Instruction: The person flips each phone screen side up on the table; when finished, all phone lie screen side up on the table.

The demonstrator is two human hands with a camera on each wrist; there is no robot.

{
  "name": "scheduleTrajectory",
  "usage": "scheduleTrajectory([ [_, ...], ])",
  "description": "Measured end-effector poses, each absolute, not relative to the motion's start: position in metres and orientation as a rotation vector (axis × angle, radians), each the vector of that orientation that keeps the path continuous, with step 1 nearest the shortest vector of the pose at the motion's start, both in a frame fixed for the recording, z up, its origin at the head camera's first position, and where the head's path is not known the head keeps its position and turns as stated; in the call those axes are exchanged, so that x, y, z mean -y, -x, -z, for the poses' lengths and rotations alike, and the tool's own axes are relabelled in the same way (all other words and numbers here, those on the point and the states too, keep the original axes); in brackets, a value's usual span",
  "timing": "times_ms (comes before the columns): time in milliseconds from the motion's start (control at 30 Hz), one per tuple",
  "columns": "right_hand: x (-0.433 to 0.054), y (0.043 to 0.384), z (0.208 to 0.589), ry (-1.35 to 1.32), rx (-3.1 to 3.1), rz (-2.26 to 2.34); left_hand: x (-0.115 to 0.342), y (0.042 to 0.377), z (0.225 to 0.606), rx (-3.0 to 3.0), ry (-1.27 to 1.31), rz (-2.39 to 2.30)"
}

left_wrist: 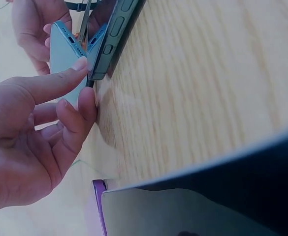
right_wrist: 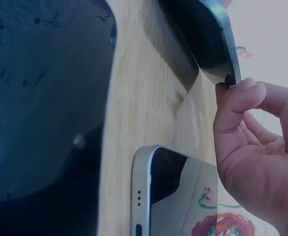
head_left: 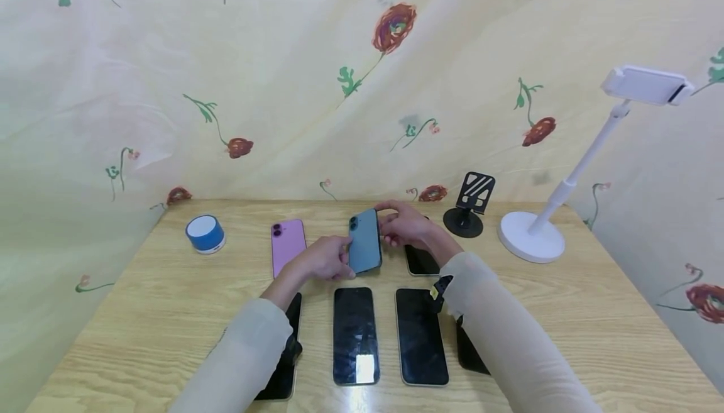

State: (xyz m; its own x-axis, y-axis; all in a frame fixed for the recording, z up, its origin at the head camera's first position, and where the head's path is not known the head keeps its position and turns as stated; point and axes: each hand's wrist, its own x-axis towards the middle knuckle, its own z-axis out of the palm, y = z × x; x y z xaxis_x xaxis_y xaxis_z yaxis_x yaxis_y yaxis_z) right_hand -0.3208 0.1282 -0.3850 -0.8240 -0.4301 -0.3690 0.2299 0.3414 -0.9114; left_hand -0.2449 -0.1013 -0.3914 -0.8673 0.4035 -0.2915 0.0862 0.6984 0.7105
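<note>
A blue phone (head_left: 364, 241) is tipped up off the wooden table between both hands, its back with two lenses turned toward me. At its lower left edge my left hand (head_left: 327, 258) pinches it between thumb and finger. My right hand (head_left: 408, 224) holds the opposite upper edge. In the right wrist view, thumb and finger meet at a corner of that phone, and its dark screen side faces the table. A purple phone (head_left: 288, 244) lies back up beside the left hand. Under the right wrist lies a black-screened phone (head_left: 422, 261).
In front lie several dark phones, screens up, including a middle one (head_left: 355, 331) and one to its right (head_left: 421, 344); the sleeves partly cover others. A blue and white round container (head_left: 205, 234) stands at back left. A black phone stand (head_left: 465, 221) and tall white stand (head_left: 532, 237) occupy the back right.
</note>
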Motion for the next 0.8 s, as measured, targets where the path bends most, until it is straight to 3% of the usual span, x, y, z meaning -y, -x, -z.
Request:
scheduleTrajectory([
  [800,-0.126,0.315,0.377,0.205,-2.007,1.577,0.090,0.256,0.384,-2.403,-0.246,-1.130],
])
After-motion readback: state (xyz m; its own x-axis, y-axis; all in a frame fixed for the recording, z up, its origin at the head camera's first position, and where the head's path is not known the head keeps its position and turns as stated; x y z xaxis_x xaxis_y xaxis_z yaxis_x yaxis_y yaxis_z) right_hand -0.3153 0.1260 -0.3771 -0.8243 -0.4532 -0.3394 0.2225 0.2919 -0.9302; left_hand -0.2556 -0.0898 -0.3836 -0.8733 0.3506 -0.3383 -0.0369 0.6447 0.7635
